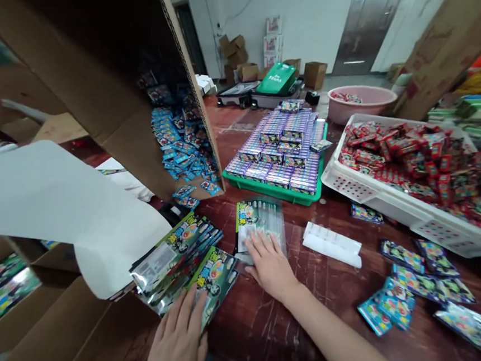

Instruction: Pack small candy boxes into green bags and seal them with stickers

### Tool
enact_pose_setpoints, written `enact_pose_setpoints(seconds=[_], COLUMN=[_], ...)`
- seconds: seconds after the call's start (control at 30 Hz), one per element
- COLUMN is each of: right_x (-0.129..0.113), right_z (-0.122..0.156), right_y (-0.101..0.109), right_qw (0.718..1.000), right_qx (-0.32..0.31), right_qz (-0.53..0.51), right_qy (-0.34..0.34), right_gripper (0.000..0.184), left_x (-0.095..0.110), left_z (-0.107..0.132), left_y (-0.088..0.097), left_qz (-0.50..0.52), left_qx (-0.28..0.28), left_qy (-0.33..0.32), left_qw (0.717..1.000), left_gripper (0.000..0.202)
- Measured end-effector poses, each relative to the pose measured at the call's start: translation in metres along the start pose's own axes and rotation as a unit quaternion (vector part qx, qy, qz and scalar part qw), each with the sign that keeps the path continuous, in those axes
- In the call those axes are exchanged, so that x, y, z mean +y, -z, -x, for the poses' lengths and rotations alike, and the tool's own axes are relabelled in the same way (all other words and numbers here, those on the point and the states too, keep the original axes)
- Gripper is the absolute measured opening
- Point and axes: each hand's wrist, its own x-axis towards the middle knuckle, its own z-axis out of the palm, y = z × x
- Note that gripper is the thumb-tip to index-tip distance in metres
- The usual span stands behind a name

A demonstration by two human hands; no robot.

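Note:
My left hand (180, 332) lies with its fingers stretched over the lower edge of a glossy green-and-black printed pouch (215, 276). Beside it fans a pile of similar printed pouches (175, 248). Flat on another pouch with a clear part (273, 220), my right hand (269, 261) rests with fingers spread. To the right of that hand is a white folded strip (331, 244). Several small blue packets (389, 306) and dark printed packets (402, 255) lie farther right on the table.
A green tray (265, 189) holds stacked purple boxes. Right of it, a white perforated basket (374, 195) is heaped with red packets, with a pink basin (360, 107) behind. A tilted cardboard box (131, 131) spills blue packets at left; an open carton (73, 312) sits lower left.

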Motion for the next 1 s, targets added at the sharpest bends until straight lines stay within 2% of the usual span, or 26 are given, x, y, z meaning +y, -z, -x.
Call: enact_pose_setpoints(seconds=[0.07,0.13,0.17,0.2,0.23,0.27,0.33,0.37,0.4,0.43,0.47,0.5,0.57,0.67,0.73,0.8,0.87,0.93,1.0], right_x=[0.014,0.019,0.017,0.012,0.005,-0.004,-0.025,-0.034,-0.042,-0.048,-0.050,-0.050,-0.041,-0.016,-0.003,0.002,0.000,-0.004,-0.008], right_z=[0.005,0.012,0.017,0.025,0.035,0.047,0.077,0.092,0.106,0.118,0.126,0.131,0.133,0.127,0.125,0.127,0.130,0.134,0.138], right_y=[0.009,0.021,0.029,0.038,0.048,0.059,0.084,0.096,0.108,0.120,0.130,0.140,0.154,0.168,0.175,0.181,0.190,0.203,0.219], right_qw=[0.999,0.998,0.998,0.998,0.997,0.996,0.991,0.988,0.985,0.984,0.986,0.991,0.999,0.987,0.983,0.985,0.986,0.988,0.987], right_qx=[-0.017,-0.012,0.000,0.022,0.049,0.072,0.087,0.060,0.020,-0.017,-0.040,-0.041,0.018,0.121,0.130,0.106,0.065,-0.001,-0.080], right_qz=[0.022,0.037,0.044,0.049,0.048,0.043,0.021,0.014,0.011,0.010,0.007,0.004,0.008,0.035,0.039,0.034,0.029,-0.001,-0.061], right_qy=[0.041,0.055,0.049,0.039,0.034,0.039,0.099,0.142,0.169,0.176,0.161,0.127,0.026,-0.099,-0.126,-0.134,-0.152,-0.156,-0.122], right_gripper=[0.034,0.023,0.025,0.028,0.031,0.034,0.044,0.050,0.053,0.055,0.058,0.061,0.064,0.051,0.039,0.026,0.014,0.006,0.005], left_x=[0.001,0.009,0.015,0.023,0.031,0.041,0.062,0.073,0.085,0.097,0.109,0.121,0.143,0.168,0.177,0.182,0.183,0.181,0.176], left_z=[-0.008,-0.023,-0.033,-0.045,-0.059,-0.075,-0.108,-0.124,-0.137,-0.147,-0.154,-0.158,-0.159,-0.155,-0.153,-0.154,-0.157,-0.159,-0.160], left_y=[0.007,0.020,0.028,0.036,0.044,0.050,0.057,0.057,0.055,0.051,0.047,0.043,0.037,0.034,0.036,0.039,0.042,0.042,0.041], left_qz=[0.070,0.200,0.286,0.383,0.484,0.583,0.738,0.780,0.799,0.805,0.803,0.795,0.773,0.720,0.677,0.644,0.627,0.619,0.623], left_qx=[0.025,0.021,-0.004,-0.042,-0.089,-0.134,-0.198,-0.216,-0.227,-0.226,-0.223,-0.219,-0.227,-0.279,-0.301,-0.313,-0.331,-0.365,-0.433], left_qy=[-0.014,-0.001,0.023,0.059,0.102,0.149,0.213,0.226,0.234,0.235,0.225,0.203,0.119,-0.026,-0.084,-0.120,-0.148,-0.169,-0.174], left_qw=[0.997,0.980,0.958,0.921,0.864,0.787,0.608,0.543,0.506,0.495,0.505,0.528,0.580,0.635,0.666,0.688,0.689,0.675,0.628], left_gripper=[0.057,0.055,0.051,0.047,0.045,0.048,0.066,0.070,0.067,0.061,0.054,0.049,0.041,0.026,0.021,0.020,0.023,0.026,0.036])
